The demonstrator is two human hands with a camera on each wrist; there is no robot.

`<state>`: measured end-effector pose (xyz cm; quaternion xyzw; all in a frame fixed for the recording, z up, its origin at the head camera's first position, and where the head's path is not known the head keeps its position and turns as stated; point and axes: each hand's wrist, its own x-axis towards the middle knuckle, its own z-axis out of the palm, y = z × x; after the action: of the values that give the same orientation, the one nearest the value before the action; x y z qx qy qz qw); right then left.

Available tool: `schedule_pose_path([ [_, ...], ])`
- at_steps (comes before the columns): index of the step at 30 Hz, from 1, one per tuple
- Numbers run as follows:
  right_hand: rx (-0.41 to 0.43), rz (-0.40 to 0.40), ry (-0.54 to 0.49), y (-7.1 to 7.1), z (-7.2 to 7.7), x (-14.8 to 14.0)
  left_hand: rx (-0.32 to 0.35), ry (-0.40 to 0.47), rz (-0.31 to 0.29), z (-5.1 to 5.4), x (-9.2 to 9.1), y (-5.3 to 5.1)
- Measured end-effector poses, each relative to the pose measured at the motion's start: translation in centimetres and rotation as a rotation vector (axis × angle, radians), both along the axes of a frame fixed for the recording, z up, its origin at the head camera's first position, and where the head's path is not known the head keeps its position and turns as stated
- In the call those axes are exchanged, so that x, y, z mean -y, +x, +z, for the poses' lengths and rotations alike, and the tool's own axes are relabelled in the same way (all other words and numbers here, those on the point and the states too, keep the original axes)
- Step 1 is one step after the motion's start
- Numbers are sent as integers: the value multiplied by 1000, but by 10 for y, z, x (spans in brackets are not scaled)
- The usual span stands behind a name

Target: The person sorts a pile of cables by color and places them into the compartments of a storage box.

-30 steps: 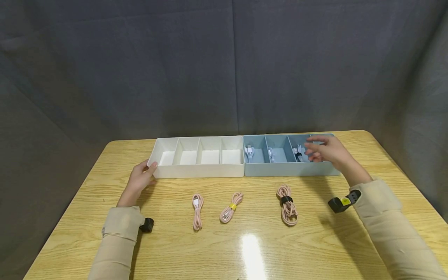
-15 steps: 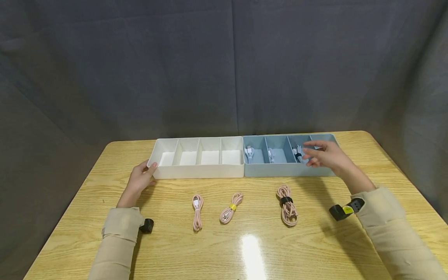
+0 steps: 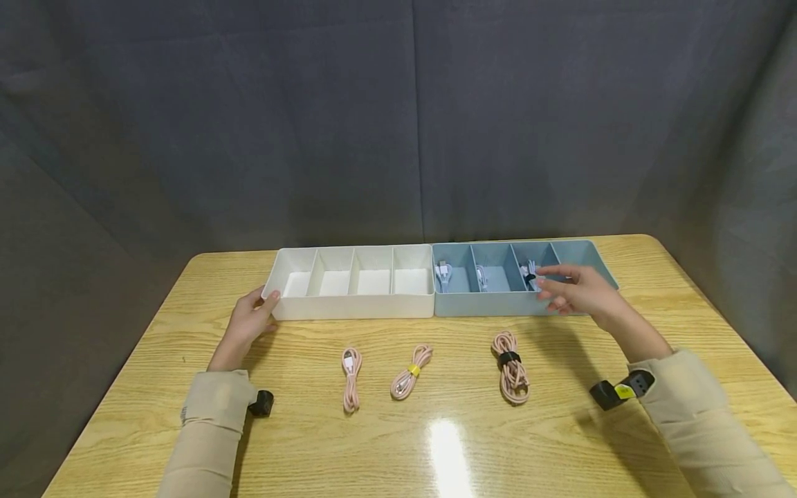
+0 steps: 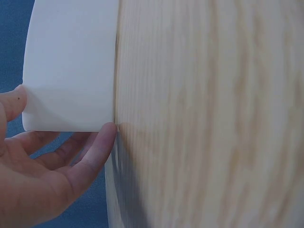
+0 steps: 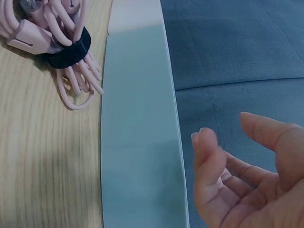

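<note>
My left hand (image 3: 249, 319) grips the left end of a white divided organizer box (image 3: 355, 306), thumb at the rim and fingers against the end wall; the left wrist view shows this hand (image 4: 57, 166) at the box corner (image 4: 71, 71). A blue divided box (image 3: 492, 304) adjoins it on the right. Bundled pale cables (image 3: 443, 273) lie in its first three compartments, one with a black strap (image 3: 530, 278). My right hand (image 3: 582, 294) hovers over the blue box's front right part, holding nothing; in the right wrist view the hand (image 5: 247, 180) has thumb and fingers apart.
Three coiled pink cables lie on the wooden table (image 3: 299, 443) before the boxes: one with a white plug (image 3: 351, 380), one with a yellow tie (image 3: 412, 372), and a thicker one with a black strap (image 3: 510, 366). A dark curtain (image 3: 311, 124) hangs behind.
My right hand has drawn back a little from the blue box toward the near side, uncovering its rightmost compartment. The left hand has stayed at the white box.
</note>
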<state>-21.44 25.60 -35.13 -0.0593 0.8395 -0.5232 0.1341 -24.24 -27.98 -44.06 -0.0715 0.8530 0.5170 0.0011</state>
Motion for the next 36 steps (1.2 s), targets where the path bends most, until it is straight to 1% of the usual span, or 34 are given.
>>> schedule_pose_path([
  [3, 8, 0, -2, 2, -1, 0, -26, -10, 5, -22, 12, -13],
  [6, 16, 3, 1, 4, -2, 1, -38, -17, 6, -32, 16, -19],
  [8, 22, 5, 5, 6, -3, 1, -42, -23, 5, -35, 18, -21],
  [10, 24, 12, 7, 8, -3, 1, -34, -14, 10, -31, 15, -19],
  [12, 23, 20, 11, 10, -4, 1, -32, -12, -2, -25, 13, -15],
  [17, 19, 32, 22, 15, -6, 2, -3, 7, -10, 11, -7, 8],
  [19, 23, 32, 25, 16, -8, 2, 7, 8, -2, 22, -14, 16],
  [21, 24, 34, 35, 18, -10, 2, -7, 1, -1, 22, -14, 17],
  [25, 30, 42, 55, 21, -16, 4, -3, -6, -10, 24, -14, 17],
  [27, 28, 47, 59, 23, -19, 5, 17, -7, -9, 28, -15, 18],
  [28, 24, 52, 57, 24, -21, 6, 18, -2, -13, 28, -15, 18],
  [30, 11, 64, 52, 25, -24, 7, -8, -9, -29, 16, -9, 11],
  [32, -1, 81, 45, 27, -27, 8, -21, -2, -29, 11, -6, 9],
  [33, -3, 89, 39, 27, -29, 8, -34, -4, -31, 6, -4, 6],
  [34, -1, 96, 35, 28, -30, 9, -43, -6, -31, 4, -3, 5],
  [35, 4, 100, 33, 29, -32, 9, -45, -8, -32, 4, -2, 5],
  [36, 10, 101, 33, 29, -33, 9, -39, -4, -29, 9, -5, 9],
])
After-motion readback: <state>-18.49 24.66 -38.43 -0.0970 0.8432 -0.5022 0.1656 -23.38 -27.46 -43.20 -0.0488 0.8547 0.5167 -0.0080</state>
